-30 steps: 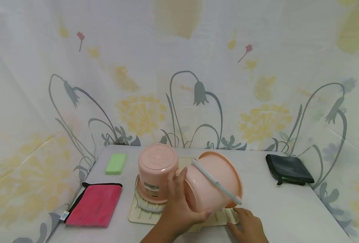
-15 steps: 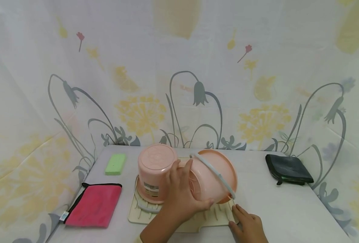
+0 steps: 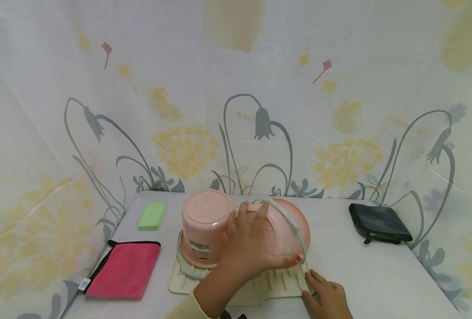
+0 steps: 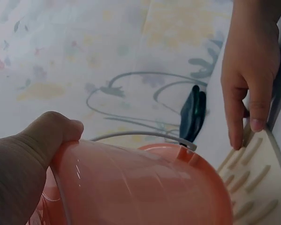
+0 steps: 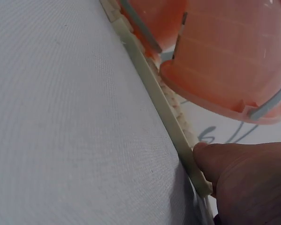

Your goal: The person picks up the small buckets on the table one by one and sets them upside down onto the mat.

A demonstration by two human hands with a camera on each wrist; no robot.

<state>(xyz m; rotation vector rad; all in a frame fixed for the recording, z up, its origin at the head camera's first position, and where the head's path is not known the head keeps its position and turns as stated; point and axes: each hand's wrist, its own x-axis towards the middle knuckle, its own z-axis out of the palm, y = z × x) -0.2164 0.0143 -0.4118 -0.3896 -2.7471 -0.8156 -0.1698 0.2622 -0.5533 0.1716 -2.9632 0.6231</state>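
My left hand (image 3: 247,246) grips a pink bucket (image 3: 281,230) round its base, with the thumb on the near side. The bucket is tilted, its orange-pink rim (image 4: 220,192) toward the right and down, its grey handle (image 3: 293,226) hanging across it. Below lies a cream ribbed draining mat (image 3: 283,283). At the mat's near right corner, my right hand (image 3: 326,296) pinches the edge between thumb and fingers; the thumb (image 5: 224,159) shows in the right wrist view. A second pink bucket (image 3: 205,221) stands upside down on the mat's left part, beside my left hand.
On the left of the white table (image 3: 371,279) lie a green sponge (image 3: 152,215) and a red pouch (image 3: 126,269) with black trim. A black pouch (image 3: 380,221) is at the back right. A flower-patterned curtain (image 3: 236,150) hangs behind.
My left hand has turned the held bucket further base-up and shifted right and up a little. The right hand stays at the mat's corner, barely moved.
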